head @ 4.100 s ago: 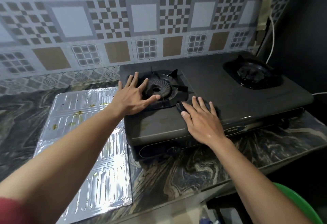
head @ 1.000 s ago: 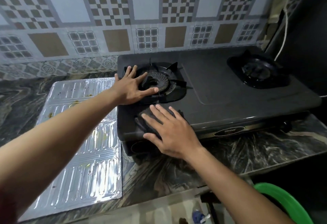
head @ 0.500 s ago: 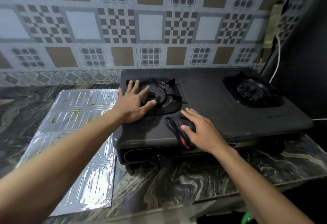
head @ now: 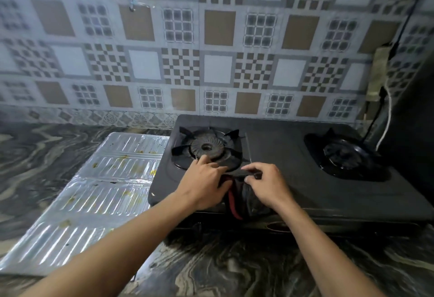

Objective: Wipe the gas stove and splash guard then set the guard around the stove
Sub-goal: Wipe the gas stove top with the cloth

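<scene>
A black two-burner gas stove (head: pixel 281 167) stands on the marbled counter against the tiled wall. A dark cloth with a red edge (head: pixel 242 193) lies on the stove's front edge, just in front of the left burner (head: pixel 206 148). My left hand (head: pixel 202 184) and my right hand (head: pixel 265 186) both pinch this cloth from either side. The silver foil splash guard (head: pixel 94 193) lies flat on the counter left of the stove, with yellowish food stains on it.
The right burner (head: pixel 342 155) sits near a dark wall on the right. A white cord and a black cable (head: pixel 385 118) hang down behind the stove's right corner. The marbled counter (head: pixel 234 268) runs along in front of the stove.
My left hand has left the left burner and joined the right hand on the cloth. The cloth is now bunched up between both hands at the stove's front edge.
</scene>
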